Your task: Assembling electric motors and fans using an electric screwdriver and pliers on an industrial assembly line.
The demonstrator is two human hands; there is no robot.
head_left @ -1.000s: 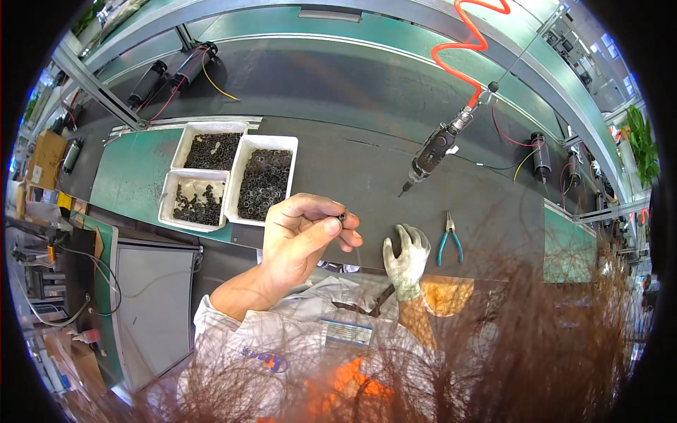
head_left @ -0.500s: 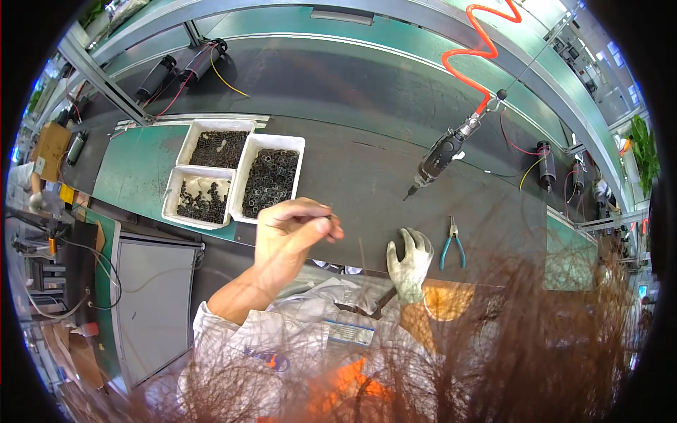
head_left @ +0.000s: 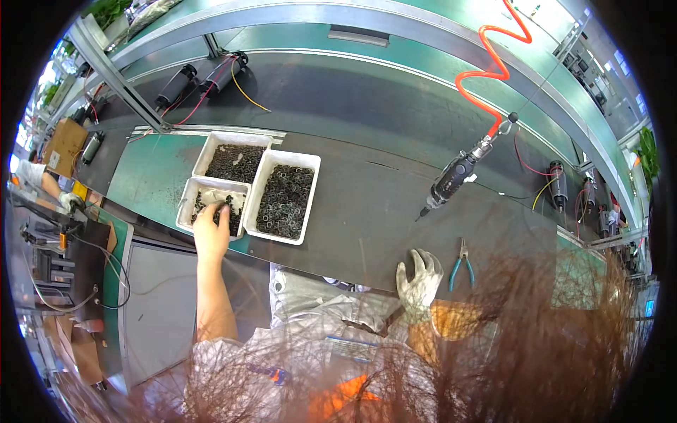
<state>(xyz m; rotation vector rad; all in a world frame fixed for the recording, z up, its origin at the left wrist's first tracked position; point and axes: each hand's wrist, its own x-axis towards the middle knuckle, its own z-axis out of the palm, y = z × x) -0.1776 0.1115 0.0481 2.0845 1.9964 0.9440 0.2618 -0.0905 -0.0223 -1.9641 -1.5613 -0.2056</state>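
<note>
My left hand (head_left: 211, 233), bare, reaches into the small near white bin (head_left: 185, 220). Its fingers curl down in a pinch among small black parts (head_left: 234, 206); what lies between the fingertips is hidden. In a pale glove, my right hand (head_left: 419, 280) rests at the near edge of the dark work surface, thumb and fingers apart, holding nothing. Just to its right lie pliers (head_left: 462, 268) with teal handles. A larger white bin (head_left: 303, 229), filled with black rings (head_left: 285, 201), stands right of my left hand. Behind the near bin, another white bin (head_left: 204, 158) contains small dark pieces (head_left: 234, 163).
A black power screwdriver (head_left: 451, 178) hangs from a coiled orange hose (head_left: 486, 74) above the surface. Black cylindrical motors (head_left: 224, 72) with wires lie at the far left, and another motor (head_left: 558, 185) at the right. A metal frame post (head_left: 116, 74) rises beyond the bins.
My left hand has moved left and down from above the surface into the near bin. My right hand keeps its place beside the pliers. The whole view has shifted slightly.
</note>
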